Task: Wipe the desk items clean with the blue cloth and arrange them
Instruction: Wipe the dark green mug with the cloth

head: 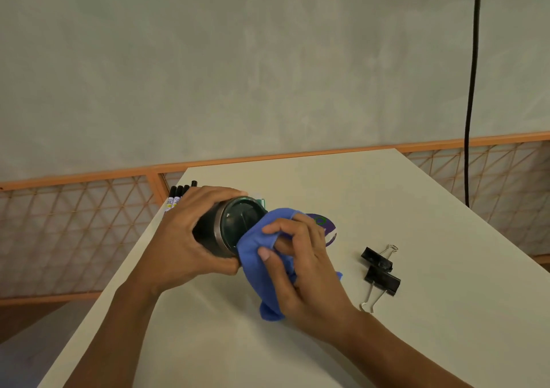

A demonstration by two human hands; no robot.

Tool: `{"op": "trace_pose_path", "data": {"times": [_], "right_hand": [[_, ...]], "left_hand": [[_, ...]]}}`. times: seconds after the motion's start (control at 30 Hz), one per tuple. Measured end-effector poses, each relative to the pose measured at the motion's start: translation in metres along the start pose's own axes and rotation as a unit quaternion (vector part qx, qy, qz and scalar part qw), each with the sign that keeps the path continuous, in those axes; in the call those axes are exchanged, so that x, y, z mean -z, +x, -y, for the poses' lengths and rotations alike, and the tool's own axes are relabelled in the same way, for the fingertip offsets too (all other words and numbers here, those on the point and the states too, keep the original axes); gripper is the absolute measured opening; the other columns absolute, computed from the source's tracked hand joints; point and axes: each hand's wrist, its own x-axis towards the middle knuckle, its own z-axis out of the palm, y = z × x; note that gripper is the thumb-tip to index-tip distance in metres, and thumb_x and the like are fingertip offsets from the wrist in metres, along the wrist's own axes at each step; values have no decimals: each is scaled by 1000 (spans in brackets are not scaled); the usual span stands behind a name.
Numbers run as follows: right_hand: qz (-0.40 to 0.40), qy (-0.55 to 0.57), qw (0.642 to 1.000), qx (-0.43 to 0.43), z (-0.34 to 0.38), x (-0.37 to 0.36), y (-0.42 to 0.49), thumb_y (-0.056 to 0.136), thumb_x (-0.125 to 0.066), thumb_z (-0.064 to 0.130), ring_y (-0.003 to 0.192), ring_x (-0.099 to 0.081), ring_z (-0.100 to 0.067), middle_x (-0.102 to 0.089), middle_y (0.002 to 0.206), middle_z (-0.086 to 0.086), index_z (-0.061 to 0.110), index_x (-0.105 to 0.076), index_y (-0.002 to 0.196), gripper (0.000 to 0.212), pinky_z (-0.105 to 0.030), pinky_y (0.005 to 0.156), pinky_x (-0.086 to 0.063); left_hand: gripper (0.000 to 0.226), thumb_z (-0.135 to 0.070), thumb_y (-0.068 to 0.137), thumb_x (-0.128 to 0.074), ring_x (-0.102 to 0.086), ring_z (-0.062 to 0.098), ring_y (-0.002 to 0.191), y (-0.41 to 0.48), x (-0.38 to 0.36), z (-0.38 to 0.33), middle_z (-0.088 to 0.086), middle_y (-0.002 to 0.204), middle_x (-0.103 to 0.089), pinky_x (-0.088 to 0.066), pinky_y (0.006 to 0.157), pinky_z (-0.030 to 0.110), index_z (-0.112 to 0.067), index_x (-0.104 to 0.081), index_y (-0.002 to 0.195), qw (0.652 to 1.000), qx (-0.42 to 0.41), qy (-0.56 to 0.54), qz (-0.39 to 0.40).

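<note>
Gripping a dark, smooth cylindrical cup (242,224), the left hand (184,239) holds it near the far left corner of the desk (387,191), long axis roughly level, metal-banded round end facing right. The right hand (303,265) pinches the soft blue cloth (256,258) against that end. Two black binder clips (383,280) lie toward the right edge.

Cup (235,224): on its side in the left hand (184,239), over the table (387,194).
Cloth (259,256): in the right hand (303,262), against the cup's right end.
Markers (178,194): side by side behind the left hand, at the table's far left corner.
Clips (381,271): on the table, right of the right hand, one just behind the other.
</note>
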Motion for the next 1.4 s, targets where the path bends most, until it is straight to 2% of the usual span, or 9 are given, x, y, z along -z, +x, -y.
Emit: {"op": "trace_pose_path", "data": {"times": [0.2,0.43,0.6,0.7,0.83,0.93,1.1,1.23,1.4], "right_hand": [[-2,-91,996,-25,-29,7,7,108,-54,31,136,-39,-18,-53,139,8,26,-49,134,27,-47,111,-39],[-18,-55,998,-9,-19,6,5,107,-55,29,137,-32,-1,-52,132,18,28,-47,130,24,-49,108,-42],[-22,-150,983,102,-12,12,12,101,-53,21,126,-43,-21,-53,128,11,21,-47,123,23,-49,107,-34],[-22,-162,979,122,-9,11,10,100,-55,21,125,-43,-22,-56,123,6,21,-49,126,26,-50,107,-34],[3,-23,1000,-13,-2,2,-1,106,-61,18,133,-43,-12,-50,133,20,29,-49,129,28,-42,110,-40],[21,125,981,-146,4,2,2,110,-58,25,114,-58,-11,-60,114,17,32,-53,127,20,-33,100,-45],[56,272,916,-289,5,10,13,109,-59,30,116,-70,-17,-77,107,2,22,-58,128,21,-52,112,-49],[66,216,944,-239,1,9,12,112,-57,27,119,-65,-15,-72,117,4,26,-58,125,14,-38,106,-49],[77,-19,989,-122,-19,17,12,110,-47,40,141,-38,-19,-53,138,17,35,-51,129,20,-39,117,-31]], "left_hand": [[91,-34,56,-102,-62,24,127,0,5,1,-12,133,-68,-48,108,32,-22,-65,138,1000,-5,21,-9],[92,-42,60,-100,-58,15,131,-3,1,5,-13,136,-67,-37,112,15,-22,-64,142,999,-1,43,18],[92,-42,61,-100,-58,14,131,-1,-1,1,-14,136,-66,-40,113,20,-23,-63,143,999,-11,49,13],[92,-43,61,-100,-59,17,131,0,-1,-2,-13,137,-66,-44,113,26,-23,-64,142,997,-17,70,-1],[90,-38,60,-98,-59,16,131,-1,-2,1,-11,137,-67,-44,113,30,-20,-65,142,997,-25,77,-6],[89,-33,58,-94,-59,17,128,0,-4,-2,-13,136,-66,-40,111,24,-22,-66,142,995,-41,91,0],[87,-45,63,-94,-56,14,128,3,-9,-4,-17,139,-63,-34,113,18,-21,-67,143,993,-64,102,8],[88,-45,63,-95,-57,15,129,1,-8,-2,-14,139,-65,-36,114,22,-20,-67,143,993,-63,98,5],[85,-44,65,-95,-59,17,128,2,-11,-6,-14,137,-66,-40,113,25,-22,-66,142,993,-68,99,-3]]}}
